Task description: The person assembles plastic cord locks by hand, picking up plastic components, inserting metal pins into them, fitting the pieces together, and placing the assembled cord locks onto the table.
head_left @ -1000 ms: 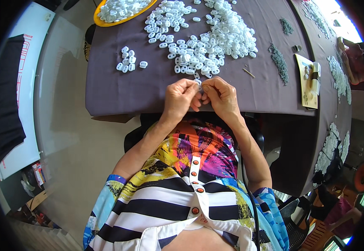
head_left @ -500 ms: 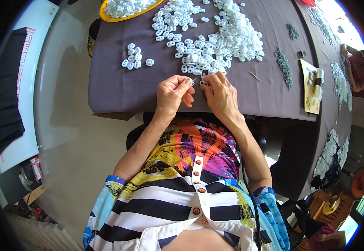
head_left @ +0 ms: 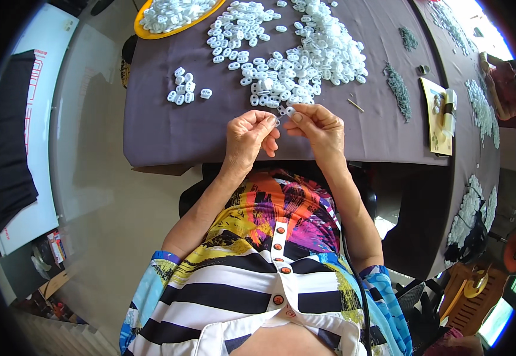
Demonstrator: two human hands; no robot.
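Though near the left hand [head_left: 248, 134], white oval piece [head_left: 290, 111] in right hand [head_left: 323, 130].

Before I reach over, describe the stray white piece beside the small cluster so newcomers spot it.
On the dark cloth, left of the big white heap, find the small cluster. The stray white piece sits just right of it, alone, touching no other.

OK so half a second ago the right hand [head_left: 322, 132] was knuckles-up by the pile [head_left: 332, 56]. Now it's rolled over, thumb across a white piece [head_left: 290, 111] near the left hand's [head_left: 248, 135] fingertips. Far right, someone in maroon [head_left: 450, 344] slid nearer, uncovering more wooden slats [head_left: 473, 307] than a second ago.
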